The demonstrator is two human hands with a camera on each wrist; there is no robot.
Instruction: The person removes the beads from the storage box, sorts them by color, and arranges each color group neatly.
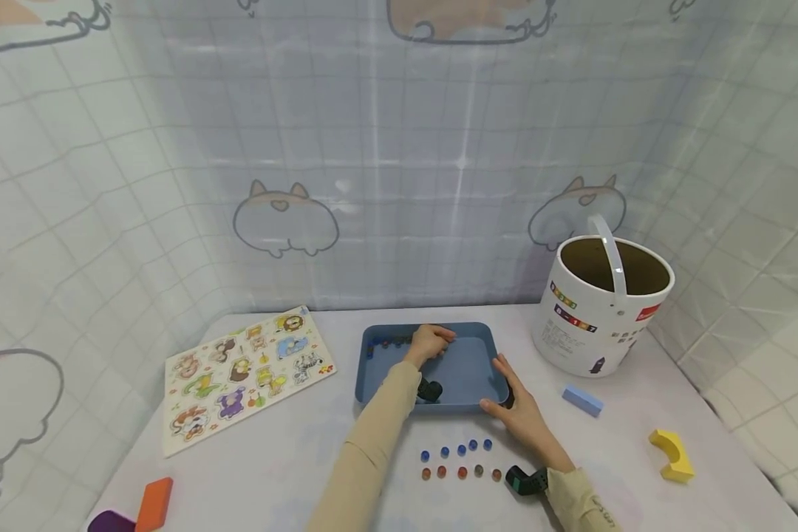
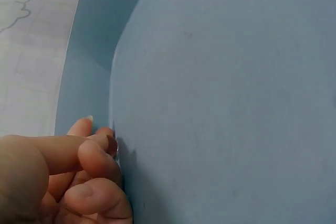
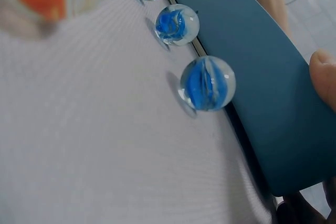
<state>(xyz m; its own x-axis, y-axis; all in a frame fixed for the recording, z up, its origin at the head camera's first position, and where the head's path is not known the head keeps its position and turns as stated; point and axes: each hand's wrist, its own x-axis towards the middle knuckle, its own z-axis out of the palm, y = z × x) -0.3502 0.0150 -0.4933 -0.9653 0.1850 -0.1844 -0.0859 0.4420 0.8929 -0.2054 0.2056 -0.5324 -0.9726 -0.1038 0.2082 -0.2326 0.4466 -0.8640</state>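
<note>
My left hand [image 1: 428,346] is inside the blue tray [image 1: 465,373] by its back wall. Its fingertips pinch a small reddish marble [image 2: 113,145], mostly hidden by the fingers, close to where wall and floor meet. Left of that hand, several marbles [image 1: 385,344] line the back of the tray, with blue ones [image 1: 370,349] in the corner. At the front right corner my right hand [image 1: 522,414] grips the tray, thumb [image 3: 323,77] at the wall and other fingers around the corner. In front of the tray lie a row of blue marbles [image 1: 462,450] and a row of reddish and brownish marbles [image 1: 462,472].
A white bucket [image 1: 572,325] with a handle stands at the back right. Near it lie a blue block [image 1: 582,400] and a yellow arched block [image 1: 673,457]. To the left are an animal puzzle board [image 1: 239,377], an orange block [image 1: 154,504] and a purple piece [image 1: 111,522].
</note>
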